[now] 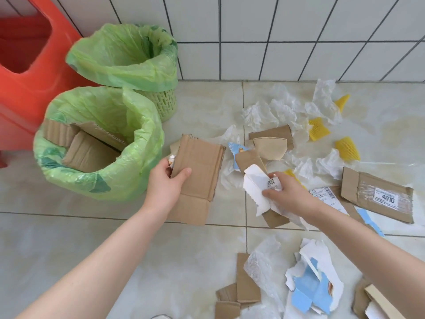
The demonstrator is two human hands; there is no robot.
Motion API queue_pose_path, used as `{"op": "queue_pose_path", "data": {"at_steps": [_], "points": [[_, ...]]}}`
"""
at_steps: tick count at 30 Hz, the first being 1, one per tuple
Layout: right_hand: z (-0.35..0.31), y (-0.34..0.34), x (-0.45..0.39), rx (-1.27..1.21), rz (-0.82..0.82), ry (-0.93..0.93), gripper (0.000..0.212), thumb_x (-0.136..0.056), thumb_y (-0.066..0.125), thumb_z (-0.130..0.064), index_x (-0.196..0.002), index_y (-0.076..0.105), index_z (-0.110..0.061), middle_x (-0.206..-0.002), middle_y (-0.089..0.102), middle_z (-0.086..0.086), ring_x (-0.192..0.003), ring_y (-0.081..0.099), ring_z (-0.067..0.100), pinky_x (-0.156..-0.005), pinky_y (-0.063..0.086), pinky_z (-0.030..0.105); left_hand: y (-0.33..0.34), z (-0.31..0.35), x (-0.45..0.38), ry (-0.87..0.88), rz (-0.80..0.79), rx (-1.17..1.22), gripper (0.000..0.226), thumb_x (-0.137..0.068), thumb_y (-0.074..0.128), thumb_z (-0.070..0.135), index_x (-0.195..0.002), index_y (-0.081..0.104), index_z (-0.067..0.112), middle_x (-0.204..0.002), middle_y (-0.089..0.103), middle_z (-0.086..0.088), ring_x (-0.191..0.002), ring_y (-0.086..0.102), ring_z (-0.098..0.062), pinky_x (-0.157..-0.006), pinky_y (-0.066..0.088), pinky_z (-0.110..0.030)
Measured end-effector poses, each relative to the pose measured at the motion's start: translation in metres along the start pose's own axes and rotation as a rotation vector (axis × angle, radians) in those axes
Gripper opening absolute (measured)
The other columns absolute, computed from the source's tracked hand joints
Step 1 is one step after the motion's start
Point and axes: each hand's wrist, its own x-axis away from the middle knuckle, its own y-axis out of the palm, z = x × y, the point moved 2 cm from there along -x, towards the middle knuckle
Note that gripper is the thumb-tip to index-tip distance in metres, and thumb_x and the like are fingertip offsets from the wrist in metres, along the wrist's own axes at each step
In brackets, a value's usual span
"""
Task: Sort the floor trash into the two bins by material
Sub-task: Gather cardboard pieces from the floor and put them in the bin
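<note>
A cardboard stack (197, 178) was gripped by the left hand (166, 183) at centre. White paper (256, 187) bearing a QR code was pinched by the right hand (286, 194). "4010" was read on a label (387, 199) at right.

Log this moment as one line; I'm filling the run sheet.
left hand: holds cardboard stack | right hand: grips white paper | near bin: cardboard inside | far bin: contents unseen
</note>
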Motion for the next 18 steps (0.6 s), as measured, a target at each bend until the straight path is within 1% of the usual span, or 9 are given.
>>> {"op": "queue_pose_path", "data": {"at_steps": [2,3,5,8,10,13,15,16,18], "points": [[-0.016,0.002,0.002,-0.133,-0.016,-0.024,0.017,-0.089,0.058,-0.01,-0.101,0.056,-0.021,-0.09,0.063,0.001,-0.074,0.059,0.015,-0.062,0.048,0.023,-0.01,0.007,0.008,0.031,0.024,-0.005,0.013,-0.086,0.069,0.018,-0.095,0.06,0.021,-0.092,0.071,0.001,-0.084,0.067,-0.014,-0.073,0.052,-0.028],[-0.024,0.004,0.003,-0.198,-0.03,-0.032,0.014,-0.089,0.058,-0.01,-0.096,0.057,-0.022,-0.086,0.064,0.001,-0.071,0.06,0.015,-0.062,0.049,0.025,-0.015,0.012,0.013,0.042,0.034,-0.006,0.013,-0.086,0.068,0.019,-0.095,0.059,0.021,-0.092,0.071,0.001,-0.084,0.067,-0.014,-0.072,0.052,-0.028],[-0.041,0.008,0.003,-0.284,-0.052,-0.04,0.013,-0.087,0.06,-0.011,-0.097,0.058,-0.018,-0.087,0.065,0.005,-0.074,0.062,0.02,-0.067,0.049,0.033,-0.022,0.02,0.021,0.06,0.045,0.019,0.013,-0.087,0.067,0.019,-0.095,0.058,0.023,-0.093,0.071,0.003,-0.086,0.068,-0.013,-0.075,0.053,-0.03],[-0.075,0.013,0.007,-0.373,-0.083,-0.097,0.015,-0.087,0.061,-0.011,-0.101,0.059,-0.015,-0.092,0.066,0.009,-0.079,0.062,0.023,-0.073,0.048,0.038,-0.035,0.038,0.03,0.085,0.078,0.094,0.013,-0.087,0.067,0.018,-0.094,0.059,0.024,-0.093,0.072,0.001,-0.088,0.069,-0.015,-0.079,0.056,-0.034],[-0.104,0.015,0.01,-0.405,-0.115,-0.159,0.015,-0.087,0.061,-0.009,-0.102,0.059,-0.012,-0.09,0.067,0.009,-0.079,0.063,0.023,-0.072,0.048,0.037,-0.049,0.055,0.031,0.114,0.135,0.129,0.013,-0.086,0.068,0.018,-0.096,0.06,0.017,-0.095,0.072,-0.004,-0.09,0.069,-0.019,-0.083,0.056,-0.039],[-0.148,0.02,0.013,-0.448,-0.185,-0.247,0.009,-0.089,0.058,-0.007,-0.097,0.06,-0.012,-0.082,0.067,0.004,-0.071,0.062,0.019,-0.066,0.047,0.032,-0.078,0.084,0.028,0.208,0.225,0.212,0.016,-0.085,0.069,0.015,-0.099,0.062,0.011,-0.094,0.073,-0.005,-0.088,0.07,-0.017,-0.082,0.057,-0.035],[-0.176,0.027,0.013,-0.457,-0.204,-0.289,0.008,-0.089,0.057,-0.005,-0.089,0.059,-0.012,-0.079,0.062,0.006,-0.069,0.058,0.02,-0.066,0.044,0.032,-0.103,0.099,0.021,0.27,0.306,0.248,0.016,-0.082,0.07,0.013,-0.096,0.063,0.013,-0.091,0.073,0.0,-0.084,0.07,-0.013,-0.079,0.057,-0.03],[-0.19,0.032,0.013,-0.456,-0.206,-0.305,0.008,-0.089,0.057,-0.004,-0.088,0.058,-0.012,-0.081,0.06,0.009,-0.071,0.057,0.022,-0.067,0.044,0.033,-0.117,0.105,0.016,0.297,0.36,0.253,0.016,-0.08,0.071,0.013,-0.094,0.062,0.015,-0.09,0.072,0.001,-0.081,0.068,-0.011,-0.078,0.057,-0.03],[-0.219,0.045,0.007,-0.47,-0.202,-0.333,0.008,-0.086,0.059,-0.003,-0.091,0.058,-0.01,-0.086,0.063,0.013,-0.075,0.06,0.024,-0.07,0.048,0.035,-0.145,0.112,0.008,0.354,0.481,0.252,0.018,-0.075,0.073,0.017,-0.086,0.059,0.02,-0.091,0.071,-0.003,-0.08,0.066,-0.013,-0.081,0.057,-0.037]]}}
